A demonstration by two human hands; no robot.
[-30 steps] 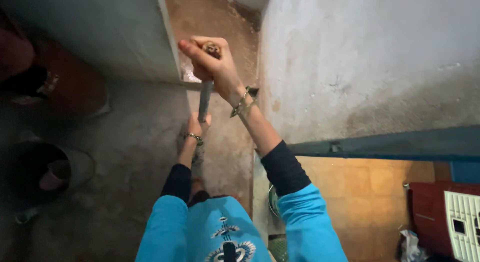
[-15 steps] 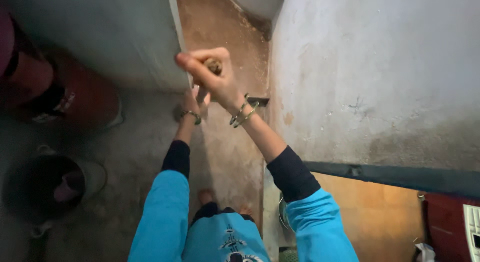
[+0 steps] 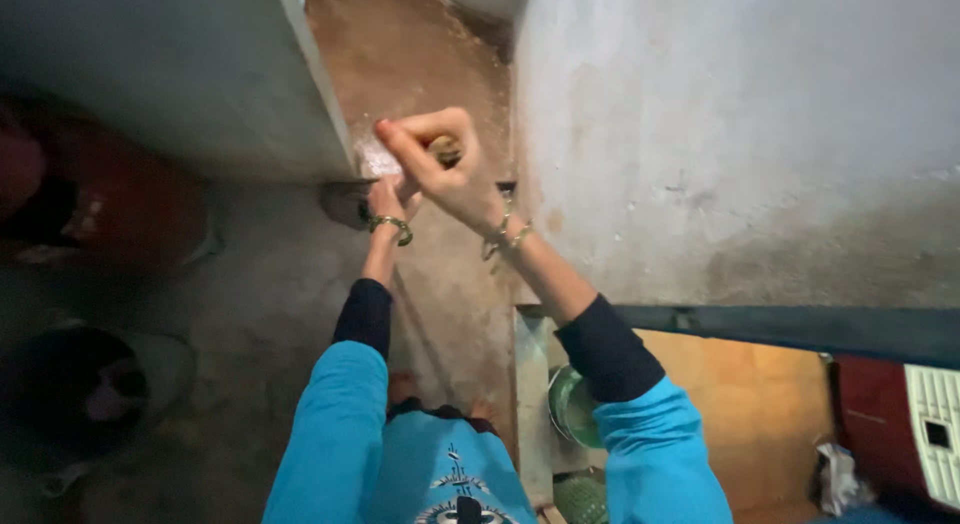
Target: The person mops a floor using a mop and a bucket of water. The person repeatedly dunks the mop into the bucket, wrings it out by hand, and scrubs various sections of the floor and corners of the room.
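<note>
My right hand (image 3: pixel 440 164) grips the handle's wooden top (image 3: pixel 447 149). Left hand (image 3: pixel 390 199) clasps lower, steadying it over the floor (image 3: pixel 250 314).

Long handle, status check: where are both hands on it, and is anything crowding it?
Right hand shut over the handle's top end. Left hand just below, grip hidden. Grey wall edge close on the left.

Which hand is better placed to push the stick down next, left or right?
Probably the right hand: it is closed over the stick's top end, so it could press straight down. The left hand grips lower, mostly hidden behind the right, and seems better suited to steadying the stick.
</note>
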